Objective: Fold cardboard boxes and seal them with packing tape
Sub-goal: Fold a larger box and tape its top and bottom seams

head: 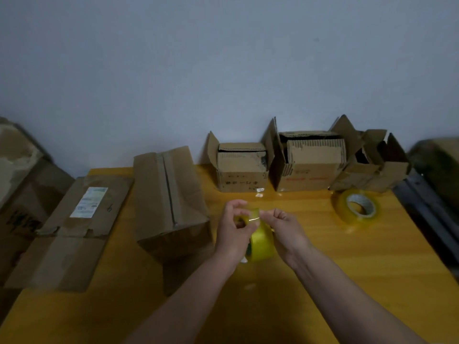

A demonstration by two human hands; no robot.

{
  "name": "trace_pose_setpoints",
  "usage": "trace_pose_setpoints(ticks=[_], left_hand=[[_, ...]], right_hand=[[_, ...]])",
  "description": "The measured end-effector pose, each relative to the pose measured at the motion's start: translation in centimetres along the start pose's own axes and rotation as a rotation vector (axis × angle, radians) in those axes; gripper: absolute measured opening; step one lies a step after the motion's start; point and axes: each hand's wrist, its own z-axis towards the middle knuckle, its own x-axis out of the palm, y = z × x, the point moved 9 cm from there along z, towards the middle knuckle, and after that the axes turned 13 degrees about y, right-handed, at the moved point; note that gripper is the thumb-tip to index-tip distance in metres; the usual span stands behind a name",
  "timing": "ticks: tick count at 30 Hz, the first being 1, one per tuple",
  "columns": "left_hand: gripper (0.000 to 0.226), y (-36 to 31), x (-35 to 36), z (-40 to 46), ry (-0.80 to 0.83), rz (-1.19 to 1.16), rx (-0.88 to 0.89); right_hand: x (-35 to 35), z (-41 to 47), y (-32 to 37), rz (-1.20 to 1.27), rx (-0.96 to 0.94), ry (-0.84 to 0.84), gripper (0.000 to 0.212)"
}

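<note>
Boxes line the back of the yellow desk [323, 256] against the wall: a small open box [242, 173] in the middle, a larger open box [310, 167] just right of it, and a crumpled open box [375, 165] at the far right. A spare tape roll [356, 208] lies flat on the desk in front of that last one. To the left, a folded box [169, 202] stands with its taped seam facing up, and beside it a flattened box [74, 227] with a white label lies across the desk's left edge. More cardboard is stacked off the desk at the far left, too dim to make out.

Near the desk's centre, both hands meet over a yellow tape roll [262, 244], held on edge just above the surface. The left hand [236, 229] grips the roll, its fingers curled through the core. The right hand [285, 227] pinches the loose tape end [254, 216] between thumb and forefinger, the other fingers curled in. The tape end stands just clear of the roll's top, between the two hands. The folded box sits just left of the left hand, not touching it.
</note>
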Motion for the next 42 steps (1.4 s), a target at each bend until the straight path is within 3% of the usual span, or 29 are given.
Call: trace_pose_setpoints(ticks=[11,20,23,25,28,29,33,35,39,42], left_hand=[[0.025,-1.3,1.9,1.3,0.071,0.231,0.093],[0.027,-1.1,2.4,2.3,0.055,0.249,0.126],[0.025,-0.5,2.7,2.9,0.052,0.272,0.087],[0.021,0.1,2.4,3.5,0.019,0.252,0.026],[0.015,1.6,1.9,4.4,-0.028,0.056,-0.084],[0.013,1.9,1.8,4.5,-0.035,-0.011,-0.115],[0.006,2.6,2.1,4.5,0.0,-0.126,-0.157],[0.011,2.8,2.1,4.4,0.032,-0.071,-0.163],[0.033,1.8,0.3,4.1,0.016,0.397,-0.07],[0.033,1.0,-2.5,2.9,-0.078,0.604,-0.01]], right_hand=[[-2.8,0.4,0.3,-0.057,-0.032,-0.075,0.027],[-3.7,0.5,0.9,-0.123,-0.072,-0.07,0.029],[-4.0,0.4,1.4,-0.212,-0.095,-0.088,0.021],[-4.3,0.1,1.5,-0.28,-0.111,-0.13,0.006],[-5.7,0.4,0.9,-0.209,-0.086,-0.117,0.059],[-6.3,0.5,0.6,-0.235,-0.037,-0.112,0.064],[-6.1,0.9,-0.6,-0.429,0.18,0.053,0.008],[-6.5,1.5,-0.8,-0.477,0.159,0.032,0.011],[-8.8,2.7,-1.4,-1.23,0.233,-0.142,0.018],[-10.7,3.1,-3.0,-1.398,0.303,-0.217,0.028]])
